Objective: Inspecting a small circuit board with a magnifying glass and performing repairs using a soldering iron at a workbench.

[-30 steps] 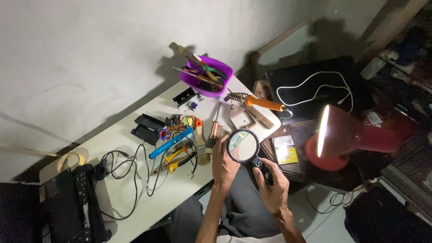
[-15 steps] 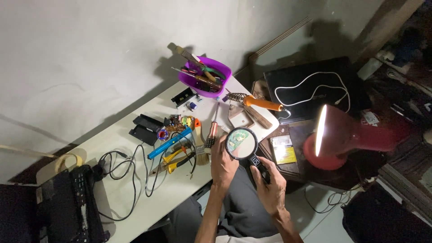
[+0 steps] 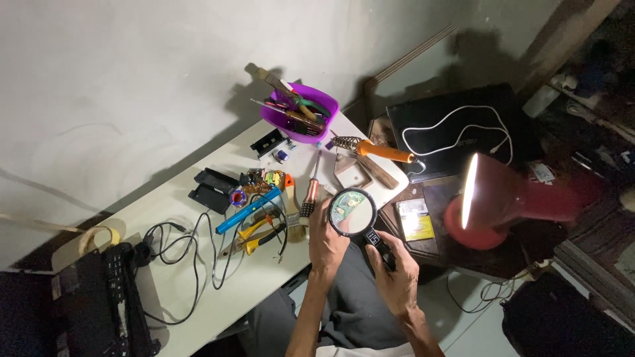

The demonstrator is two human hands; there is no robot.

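Note:
My right hand (image 3: 395, 270) grips the black handle of a round magnifying glass (image 3: 352, 212) held above the table's front edge. Through the lens a small green circuit board shows. My left hand (image 3: 325, 235) sits just left of and under the lens, fingers curled on that board, which is mostly hidden. A screwdriver (image 3: 310, 194) with a striped handle lies just left of my left hand on the white table (image 3: 218, 291).
A purple bowl (image 3: 301, 114) of tools stands at the back. An orange-handled soldering iron (image 3: 380, 151) rests on its stand. A blue tool (image 3: 248, 210), yellow pliers (image 3: 254, 237), black cables (image 3: 178, 248) and black boxes lie leftward. A lit red lamp (image 3: 503, 201) stands right.
The view has shifted slightly. Both hands and the magnifying glass keep almost the same pose over the table edge.

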